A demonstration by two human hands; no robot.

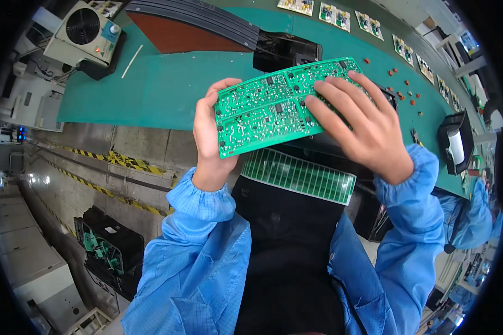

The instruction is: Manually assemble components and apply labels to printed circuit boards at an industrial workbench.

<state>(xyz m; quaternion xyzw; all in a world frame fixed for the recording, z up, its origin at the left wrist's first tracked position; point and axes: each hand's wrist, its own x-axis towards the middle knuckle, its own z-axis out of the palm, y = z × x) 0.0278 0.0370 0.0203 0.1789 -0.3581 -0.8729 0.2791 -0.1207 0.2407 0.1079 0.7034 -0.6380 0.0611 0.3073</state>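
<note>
A green circuit board panel (262, 120), divided into several small-component boards, is held up in front of me, its left end lower. My left hand (209, 123) grips its left end, fingers mostly behind it and the palm along the edge. My right hand (360, 120) lies over the right part, fingers spread across the component side; its thumb is hidden, apparently behind the panel. Below the panel, over my black clothing, lies a sheet with rows of green rectangles (299, 176).
The green bench (167, 92) carries a fan unit (84, 30), a black and brown angled piece (195, 28), small orange parts (402, 94), pliers (415, 137) and a black holder with a white roll (455, 139). Assembled boards (335, 17) line the far side. A black bin (109, 243) stands lower left.
</note>
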